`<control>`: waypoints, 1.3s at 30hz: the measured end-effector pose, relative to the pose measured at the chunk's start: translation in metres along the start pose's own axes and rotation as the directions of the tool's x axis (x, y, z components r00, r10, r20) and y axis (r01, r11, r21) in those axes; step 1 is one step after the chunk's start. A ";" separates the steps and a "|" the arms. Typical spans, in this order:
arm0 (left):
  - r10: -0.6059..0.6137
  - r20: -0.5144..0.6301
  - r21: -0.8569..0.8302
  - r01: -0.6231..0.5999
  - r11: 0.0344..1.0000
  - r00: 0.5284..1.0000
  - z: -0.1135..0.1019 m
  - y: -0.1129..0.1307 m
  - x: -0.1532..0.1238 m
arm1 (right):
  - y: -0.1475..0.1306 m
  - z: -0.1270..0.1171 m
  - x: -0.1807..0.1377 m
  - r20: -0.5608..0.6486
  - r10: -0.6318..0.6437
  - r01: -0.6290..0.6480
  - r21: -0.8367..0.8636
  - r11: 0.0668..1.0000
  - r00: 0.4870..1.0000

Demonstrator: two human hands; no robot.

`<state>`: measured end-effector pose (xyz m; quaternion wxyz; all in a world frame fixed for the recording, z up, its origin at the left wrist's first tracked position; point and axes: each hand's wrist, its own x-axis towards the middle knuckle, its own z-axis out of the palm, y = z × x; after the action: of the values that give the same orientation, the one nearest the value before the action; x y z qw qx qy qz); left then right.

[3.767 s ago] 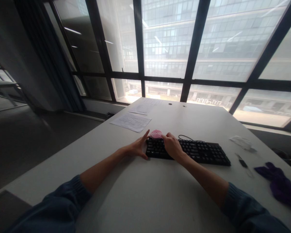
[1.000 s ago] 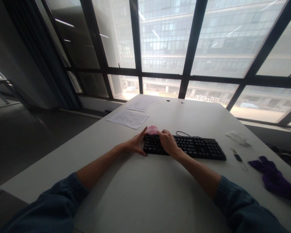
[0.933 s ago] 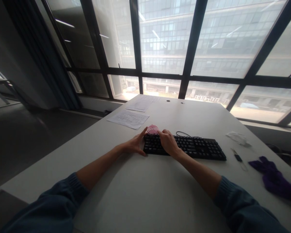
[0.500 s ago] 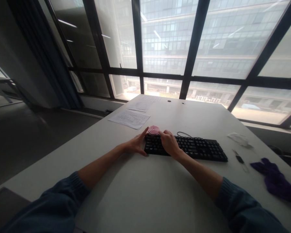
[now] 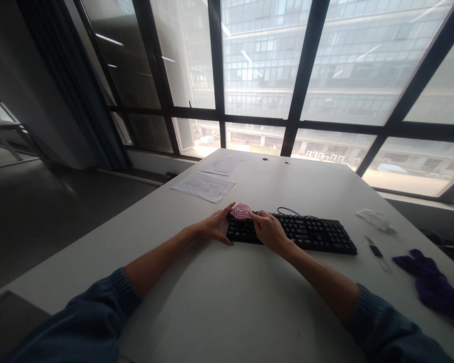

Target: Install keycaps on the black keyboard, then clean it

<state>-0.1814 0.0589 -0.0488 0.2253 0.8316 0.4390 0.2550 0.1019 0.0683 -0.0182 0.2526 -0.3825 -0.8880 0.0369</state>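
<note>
Right fingers (image 5: pixel 260 218) gripping pink brush (image 5: pixel 241 211), left fingers (image 5: pixel 222 236) parted, seemingly touching black keyboard (image 5: pixel 313 233)

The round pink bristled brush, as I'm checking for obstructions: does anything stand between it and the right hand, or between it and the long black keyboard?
Nothing visible does. The right hand holds the round pink bristled brush over the left end of the long black keyboard; contact with the keys is unclear.
</note>
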 end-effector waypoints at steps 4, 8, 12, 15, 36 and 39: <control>0.073 -0.005 0.005 -0.073 0.997 0.997 -0.003 0.005 0.001 | 0.000 0.003 -0.002 -0.020 -0.037 0.038 0.040 0.998 0.999; 0.086 0.004 0.017 -0.086 0.996 0.996 -0.004 0.008 0.002 | -0.002 0.006 -0.002 -0.038 -0.098 0.101 0.062 0.993 0.994; 0.077 -0.002 0.031 -0.077 0.997 0.997 -0.004 0.008 0.002 | -0.002 0.005 -0.003 -0.048 -0.065 0.065 0.000 0.998 0.997; 0.070 0.006 0.036 -0.070 0.997 0.998 -0.003 0.008 0.002 | -0.002 0.003 -0.004 -0.027 -0.083 0.083 0.005 0.997 0.996; 0.073 0.005 0.005 -0.073 0.997 0.997 -0.003 0.005 0.001 | -0.010 -0.004 -0.003 0.049 -0.093 0.093 -0.001 0.996 0.994; 0.071 0.005 -0.013 -0.071 0.997 0.997 -0.003 0.005 0.001 | -0.011 -0.004 -0.003 0.060 -0.097 0.097 0.000 0.995 0.993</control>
<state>-0.1804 0.0575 -0.0433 0.2225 0.8459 0.4068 0.2635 0.0981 0.0574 -0.0132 0.2268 -0.3379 -0.9128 0.0345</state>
